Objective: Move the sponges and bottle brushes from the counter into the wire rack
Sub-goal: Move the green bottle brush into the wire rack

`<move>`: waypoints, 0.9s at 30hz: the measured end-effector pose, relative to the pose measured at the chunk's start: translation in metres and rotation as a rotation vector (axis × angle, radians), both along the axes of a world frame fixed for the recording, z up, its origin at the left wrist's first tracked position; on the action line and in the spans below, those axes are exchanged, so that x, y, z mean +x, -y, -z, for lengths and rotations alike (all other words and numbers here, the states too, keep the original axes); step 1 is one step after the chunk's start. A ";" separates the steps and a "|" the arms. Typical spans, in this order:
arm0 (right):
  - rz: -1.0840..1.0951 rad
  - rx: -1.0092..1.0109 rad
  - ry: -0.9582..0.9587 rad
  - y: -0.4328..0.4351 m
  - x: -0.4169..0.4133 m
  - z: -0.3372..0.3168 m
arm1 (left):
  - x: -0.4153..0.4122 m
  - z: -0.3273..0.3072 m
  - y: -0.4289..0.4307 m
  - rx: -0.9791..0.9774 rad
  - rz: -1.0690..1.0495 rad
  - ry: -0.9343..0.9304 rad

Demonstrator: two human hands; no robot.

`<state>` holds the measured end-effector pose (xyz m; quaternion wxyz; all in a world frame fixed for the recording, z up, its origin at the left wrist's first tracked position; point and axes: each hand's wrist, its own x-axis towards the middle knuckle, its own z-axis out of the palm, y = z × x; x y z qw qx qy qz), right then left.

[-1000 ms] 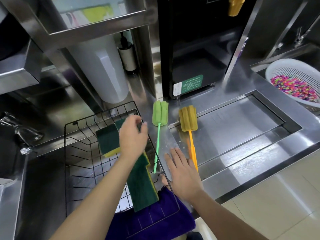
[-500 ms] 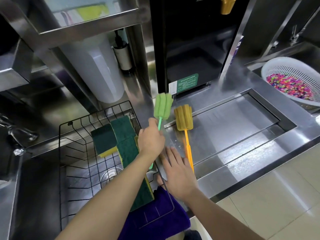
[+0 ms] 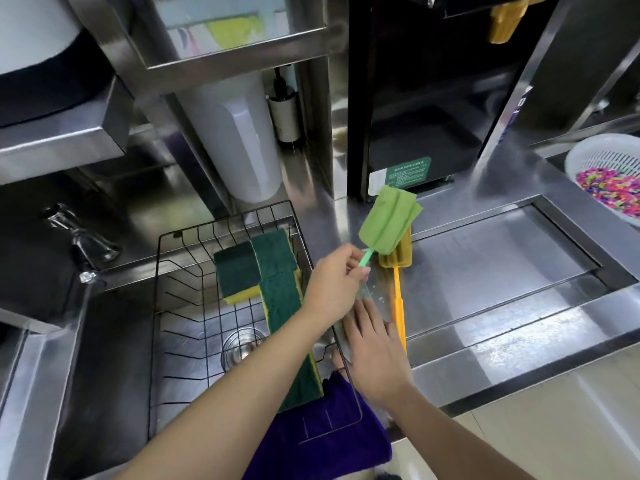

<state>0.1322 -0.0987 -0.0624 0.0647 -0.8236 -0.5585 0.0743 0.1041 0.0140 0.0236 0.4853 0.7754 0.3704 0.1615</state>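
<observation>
Two sponges in wire rack. Left hand fingers closed on green brush, lifted. Right hand flat, fingers spread, empty. Orange brush on bench: pending.

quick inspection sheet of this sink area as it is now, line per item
surface: stainless steel counter, wet-looking by the brushes
job's things: green sponge-head bottle brush lifted off the counter; orange sponge-head bottle brush lying on the counter; two green-and-yellow scouring sponges in the black wire rack over the sink
clutter: purple cloth under the rack's near edge; white colander of coloured bits
grippers: left hand grips the green brush's handle; right hand flat on the counter beside the orange handle
cables: nothing seen
surroundings: steel shelves, black appliance, white jug
</observation>
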 end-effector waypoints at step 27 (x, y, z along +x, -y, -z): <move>-0.010 0.057 -0.069 0.000 0.002 0.000 | 0.040 -0.008 -0.020 -0.355 0.289 -0.171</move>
